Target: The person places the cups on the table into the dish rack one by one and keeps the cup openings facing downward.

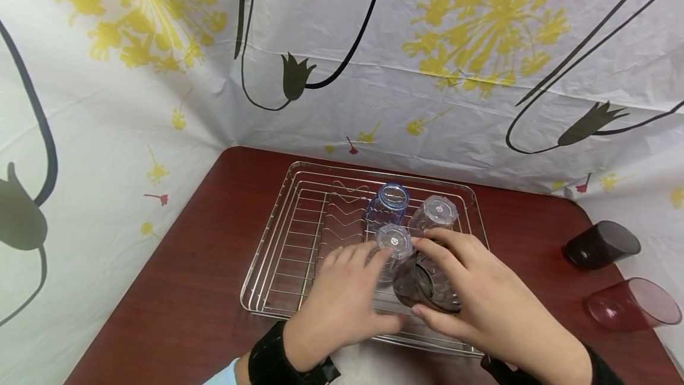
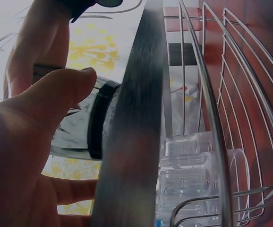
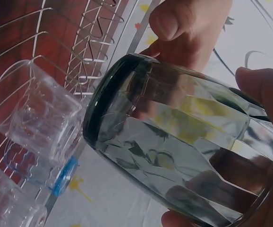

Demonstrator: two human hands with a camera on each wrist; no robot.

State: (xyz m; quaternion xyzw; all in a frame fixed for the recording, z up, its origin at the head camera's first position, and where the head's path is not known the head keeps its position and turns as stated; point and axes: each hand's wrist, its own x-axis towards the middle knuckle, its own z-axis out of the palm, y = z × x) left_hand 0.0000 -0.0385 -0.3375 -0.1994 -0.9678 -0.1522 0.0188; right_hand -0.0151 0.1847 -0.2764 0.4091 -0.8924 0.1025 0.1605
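Observation:
My right hand [image 1: 481, 290] grips a grey-tinted faceted glass [image 3: 188, 142] with fingers and thumb around its side, low over the right part of a wire dish rack [image 1: 291, 275]. Just left of that glass is my left hand [image 1: 344, 296], fingers spread and thumb apart. Whether it touches the glass I cannot tell. Beyond the hands, upside down in the rack, are two clear glasses, a nearer one [image 1: 394, 239] and a farther one [image 1: 435, 210], plus a blue-tinted glass [image 1: 387, 204].
On the red-brown table [image 1: 176, 272], right of the rack, stand a dark glass [image 1: 601, 245] and a pink glass [image 1: 630, 305]. Zigzag wire dividers [image 1: 342, 218] run through the rack's middle. A flower-patterned sheet [image 1: 331, 106] hangs behind and at both sides.

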